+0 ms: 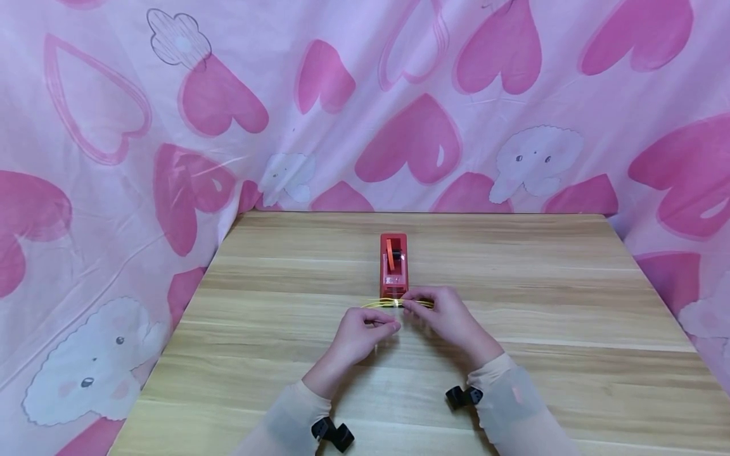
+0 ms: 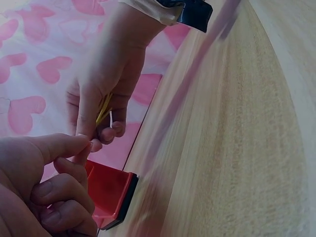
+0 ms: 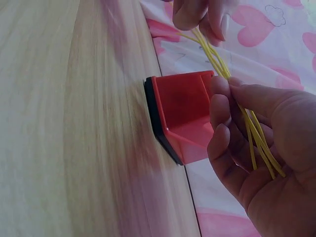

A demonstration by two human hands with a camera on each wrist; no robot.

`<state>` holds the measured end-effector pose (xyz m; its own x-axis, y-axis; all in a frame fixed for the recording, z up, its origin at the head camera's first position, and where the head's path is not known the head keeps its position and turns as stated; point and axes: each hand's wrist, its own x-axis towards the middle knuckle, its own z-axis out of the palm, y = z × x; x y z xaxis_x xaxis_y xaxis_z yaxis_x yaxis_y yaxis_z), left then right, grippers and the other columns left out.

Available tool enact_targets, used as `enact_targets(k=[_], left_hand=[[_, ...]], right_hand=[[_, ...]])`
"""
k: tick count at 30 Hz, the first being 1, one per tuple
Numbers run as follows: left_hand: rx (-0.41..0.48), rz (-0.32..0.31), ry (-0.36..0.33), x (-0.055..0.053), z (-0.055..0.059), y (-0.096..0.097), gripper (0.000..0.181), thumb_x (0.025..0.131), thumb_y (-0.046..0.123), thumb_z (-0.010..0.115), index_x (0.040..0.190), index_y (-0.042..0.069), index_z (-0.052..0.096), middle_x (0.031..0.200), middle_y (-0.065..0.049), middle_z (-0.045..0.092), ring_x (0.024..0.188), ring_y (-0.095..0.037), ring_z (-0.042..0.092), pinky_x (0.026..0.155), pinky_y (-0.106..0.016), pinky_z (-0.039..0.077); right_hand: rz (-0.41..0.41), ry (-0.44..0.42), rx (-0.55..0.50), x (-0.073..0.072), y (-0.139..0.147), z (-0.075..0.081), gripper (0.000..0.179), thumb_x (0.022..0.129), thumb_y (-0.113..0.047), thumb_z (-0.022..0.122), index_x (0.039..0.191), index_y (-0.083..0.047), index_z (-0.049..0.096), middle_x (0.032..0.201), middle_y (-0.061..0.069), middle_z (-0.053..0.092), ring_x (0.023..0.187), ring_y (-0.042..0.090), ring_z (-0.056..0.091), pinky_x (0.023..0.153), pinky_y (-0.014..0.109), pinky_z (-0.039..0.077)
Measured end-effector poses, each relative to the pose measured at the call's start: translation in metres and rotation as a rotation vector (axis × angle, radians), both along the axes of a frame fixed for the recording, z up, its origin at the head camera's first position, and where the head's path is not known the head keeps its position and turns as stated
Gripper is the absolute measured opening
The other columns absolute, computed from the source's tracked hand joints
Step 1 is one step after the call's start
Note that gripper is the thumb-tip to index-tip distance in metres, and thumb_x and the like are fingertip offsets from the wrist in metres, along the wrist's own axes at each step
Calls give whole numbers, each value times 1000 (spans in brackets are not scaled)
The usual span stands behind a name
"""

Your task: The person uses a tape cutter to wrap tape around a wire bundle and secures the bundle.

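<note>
A red tape dispenser (image 1: 394, 292) stands in the middle of the table, with an orange ring of tape inside. Just in front of it, my right hand (image 1: 441, 313) pinches a bundle of thin yellow strands (image 3: 256, 131) between thumb and forefinger; their ends run across the palm in the right wrist view. A narrow clear strip of tape (image 1: 396, 303) crosses the bundle at the dispenser's front. My left hand (image 1: 362, 332) sits to the left and slightly nearer, thumb and forefinger pinched together on the tape's end, which barely shows. Its other fingers are curled in the left wrist view.
The wood-grain table (image 1: 274, 367) extends around both hands. A pink curtain with hearts (image 1: 407, 139) hangs along its back and sides. Black wrist cameras (image 1: 333, 434) are strapped over the pale sleeves (image 1: 519, 405).
</note>
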<state>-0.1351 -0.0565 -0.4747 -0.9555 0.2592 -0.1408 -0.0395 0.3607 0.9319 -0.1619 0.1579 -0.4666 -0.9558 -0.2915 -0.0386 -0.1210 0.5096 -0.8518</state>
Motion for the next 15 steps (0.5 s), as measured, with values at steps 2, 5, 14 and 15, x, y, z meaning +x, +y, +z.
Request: enact_targets(k=[2,5,14,15], left_hand=[[3,-1,8,0,-1,0,16,92,24,79,99,10,82,102,-5,79,89,-9,63,72,-26,51],[7,2,19,-1,-4,1,16,92,22,78,99,9,82,101,-5,79,86,-9,62,70,-25,51],[11,-6,21,-5,-9,4,17,94,20,76,101,5,80,92,-9,78,71,-10,59,60,-23,48],[12,-9,15,-6,-9,4,17,94,19,75,101,4,80,90,-10,77,69,-11,58,59,-23,48]], right_hand=[[-5,-14,-19,0,-1,1,14,102,-19,67,112,-20,77,103,-2,77,88,20,68,74,28,56],[-24,-30,-40,1,-2,1,15,102,-20,66,113,-20,77,99,-3,78,89,22,67,72,28,54],[-54,-59,-148,2,-5,1,15,101,-23,68,111,-16,76,92,1,76,90,33,69,72,30,54],[-56,-61,-150,2,-5,0,15,101,-23,68,111,-16,76,93,1,76,89,32,69,72,30,54]])
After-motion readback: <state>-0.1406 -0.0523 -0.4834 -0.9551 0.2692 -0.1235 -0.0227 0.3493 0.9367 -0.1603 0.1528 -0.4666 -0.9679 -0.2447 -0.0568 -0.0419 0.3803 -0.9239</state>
